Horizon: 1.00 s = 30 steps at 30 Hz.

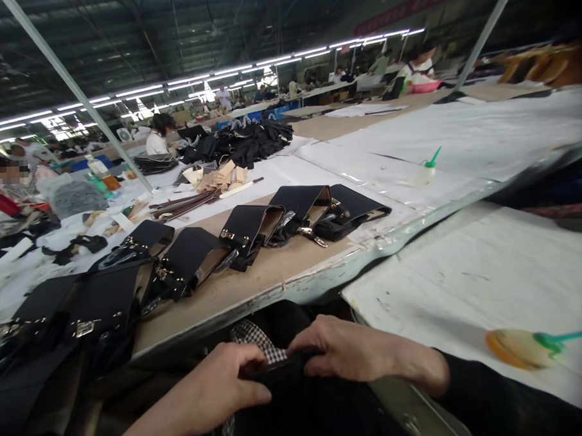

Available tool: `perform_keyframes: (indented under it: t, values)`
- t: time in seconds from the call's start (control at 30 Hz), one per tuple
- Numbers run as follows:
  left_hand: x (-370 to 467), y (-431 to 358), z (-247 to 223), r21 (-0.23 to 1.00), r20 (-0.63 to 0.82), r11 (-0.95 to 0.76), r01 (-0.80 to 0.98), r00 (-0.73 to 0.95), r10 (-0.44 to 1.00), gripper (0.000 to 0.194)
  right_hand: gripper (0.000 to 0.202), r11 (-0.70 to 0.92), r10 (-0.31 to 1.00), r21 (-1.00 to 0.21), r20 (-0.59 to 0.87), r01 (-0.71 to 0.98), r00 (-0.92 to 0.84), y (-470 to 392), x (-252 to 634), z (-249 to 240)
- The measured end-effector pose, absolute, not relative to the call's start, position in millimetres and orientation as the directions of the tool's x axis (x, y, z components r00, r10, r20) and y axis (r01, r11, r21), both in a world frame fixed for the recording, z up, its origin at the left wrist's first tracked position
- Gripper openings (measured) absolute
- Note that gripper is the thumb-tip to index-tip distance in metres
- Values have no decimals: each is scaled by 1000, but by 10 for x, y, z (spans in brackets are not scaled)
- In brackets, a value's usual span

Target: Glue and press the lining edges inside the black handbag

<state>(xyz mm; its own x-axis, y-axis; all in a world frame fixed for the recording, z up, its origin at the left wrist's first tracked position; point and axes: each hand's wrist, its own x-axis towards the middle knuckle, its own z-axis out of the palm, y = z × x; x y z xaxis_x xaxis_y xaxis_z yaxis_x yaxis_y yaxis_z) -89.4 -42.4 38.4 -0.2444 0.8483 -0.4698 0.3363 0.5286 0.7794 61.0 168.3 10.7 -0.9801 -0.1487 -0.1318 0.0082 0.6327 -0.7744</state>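
Low in the head view, close to my lap, both hands pinch the upper edge of a black bag, whose lower part merges with the dark clothing. My left hand is closed on the edge from the left, thumb toward me. On the other side my right hand grips the same edge with bent fingers. Black-and-white checked cloth shows behind the held edge. Along the table's near side stand several black handbags with gold-coloured metal fittings and tan insides.
A glue bottle with a green nozzle lies on the white surface at right; another bottle sits on the long table. Brown strips and a heap of black pieces lie farther back. Several people work beyond.
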Motion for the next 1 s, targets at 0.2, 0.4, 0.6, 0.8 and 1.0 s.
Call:
perform_keyframes:
  t: [0.2,0.4,0.6,0.8,1.0]
  values:
    - [-903,-380,280,758,-495,511,404,-152,855,7,48,449,-224,-894,-115,2,-968,1657,555,-138]
    - [-929,-451,177,734,-432,467,493,-190,881,18,26,288,-224,-957,-102,34,-969,1605,437,-219]
    - [-941,-500,122,709,-407,454,539,-212,888,28,21,357,-199,-934,-73,-3,-977,1558,384,-250]
    - [-871,-511,82,690,-359,423,587,-229,905,33,17,388,-130,-920,-111,53,-985,1500,410,-285]
    - [-760,-523,-65,622,-274,407,668,-302,913,31,17,340,-98,-939,-83,45,-992,1447,482,-295]
